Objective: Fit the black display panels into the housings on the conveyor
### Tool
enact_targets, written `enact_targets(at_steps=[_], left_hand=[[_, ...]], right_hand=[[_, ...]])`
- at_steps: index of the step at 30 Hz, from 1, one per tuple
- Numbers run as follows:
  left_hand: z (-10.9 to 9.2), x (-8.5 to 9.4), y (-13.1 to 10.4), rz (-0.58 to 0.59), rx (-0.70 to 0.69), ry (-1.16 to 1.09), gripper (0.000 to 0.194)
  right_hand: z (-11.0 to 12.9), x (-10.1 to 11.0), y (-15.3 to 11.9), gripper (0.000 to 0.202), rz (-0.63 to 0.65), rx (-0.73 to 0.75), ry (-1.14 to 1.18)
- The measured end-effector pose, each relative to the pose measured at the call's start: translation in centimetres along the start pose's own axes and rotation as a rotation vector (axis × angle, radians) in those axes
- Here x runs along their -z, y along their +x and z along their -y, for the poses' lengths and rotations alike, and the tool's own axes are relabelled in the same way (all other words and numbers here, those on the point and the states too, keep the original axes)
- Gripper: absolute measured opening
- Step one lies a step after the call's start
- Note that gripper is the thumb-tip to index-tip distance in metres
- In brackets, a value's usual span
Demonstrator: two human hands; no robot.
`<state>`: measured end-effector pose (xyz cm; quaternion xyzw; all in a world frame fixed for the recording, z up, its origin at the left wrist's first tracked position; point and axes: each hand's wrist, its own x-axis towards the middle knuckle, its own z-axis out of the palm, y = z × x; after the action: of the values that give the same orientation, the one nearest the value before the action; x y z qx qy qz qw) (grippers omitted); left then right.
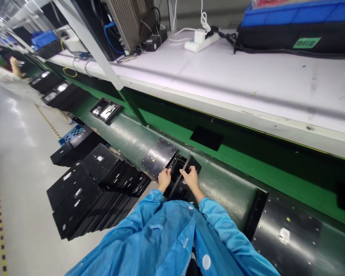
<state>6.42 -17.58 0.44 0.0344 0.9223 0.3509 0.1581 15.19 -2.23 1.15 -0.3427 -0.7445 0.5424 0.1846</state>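
An open black metal case (176, 165) lies on the green conveyor in front of me, with a narrow black panel (186, 164) standing tilted along it. My right hand (191, 178) has its thumb and fingers closed on this panel. At the case's left edge is my left hand (164, 179), its fingers bent together against the rim; what lies between them is partly hidden. Just beyond my left hand rests a flat black cover plate (160, 155) with small holes and a yellow mark. My sleeves and body hide the near end of the case.
Stacked black panels (103, 184) stand on the left beside the conveyor (218, 180). Another black case (287, 234) lies to the right, and an open one (106, 111) farther up the line. A white shelf (232, 80) overhangs the far side. A co-worker (8, 76) is far left.
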Motion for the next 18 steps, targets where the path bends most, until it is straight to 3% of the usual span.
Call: enact_targets(at_steps=[2,4,8,11,14,18], left_hand=[[-0.4,0.9,0.8,-0.045,-0.027,0.091,0.037],[-0.6,3.1,2.6,-0.069,-0.048,0.19,0.041],[-0.2,9.2,8.9,-0.122,-0.079,0.333,0.043],[0.5,12.2,13.8,-0.119,-0.11,0.387,0.043],[1.3,13.0,17.1,-0.054,-0.132,0.413,0.042],[2.3,11.9,19.0,-0.05,-0.113,0.428,0.043]], right_hand=[[-0.1,1.1,0.6,0.047,-0.023,-0.031,0.068],[-0.2,2.4,1.3,0.047,-0.041,-0.055,0.168],[-0.8,6.3,2.7,0.051,-0.119,-0.048,0.265],[-2.1,9.8,2.9,0.051,-0.168,-0.089,0.219],[-4.4,13.0,2.4,0.061,-0.262,-0.238,0.167],[-8.2,15.6,1.3,0.059,-0.437,-0.427,-0.076]])
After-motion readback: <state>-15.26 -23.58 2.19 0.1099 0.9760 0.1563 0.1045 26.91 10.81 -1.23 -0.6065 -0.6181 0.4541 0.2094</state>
